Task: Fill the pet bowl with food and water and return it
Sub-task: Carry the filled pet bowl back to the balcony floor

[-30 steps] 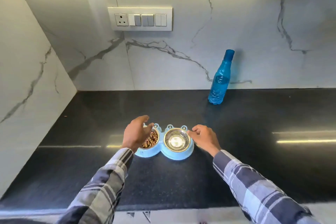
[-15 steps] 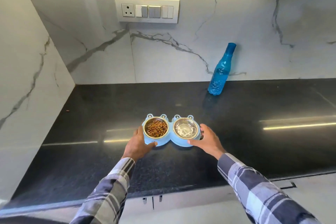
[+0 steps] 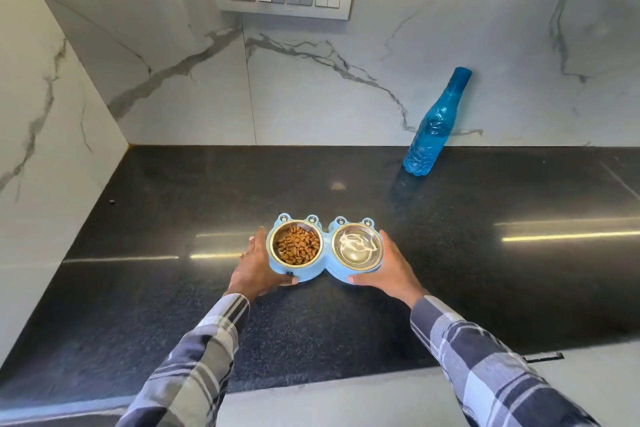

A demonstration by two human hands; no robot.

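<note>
Since half a second ago my hands have slid round the pet bowl (image 3: 325, 253), frame centre on the tabletop (image 3: 138, 288): left hand (image 3: 258, 269) and right hand (image 3: 389, 270) clasp its ends. Filled; next, a level lift.

- Both plaid sleeves (image 3: 194, 367) are cut off by the lower frame edge.
- The small dark speck (image 3: 111, 202) at centre left of the countertop (image 3: 485, 288) is too small to identify.
- The left hand (image 3: 256, 270) covers the left end of the pet bowl (image 3: 313, 274).
</note>
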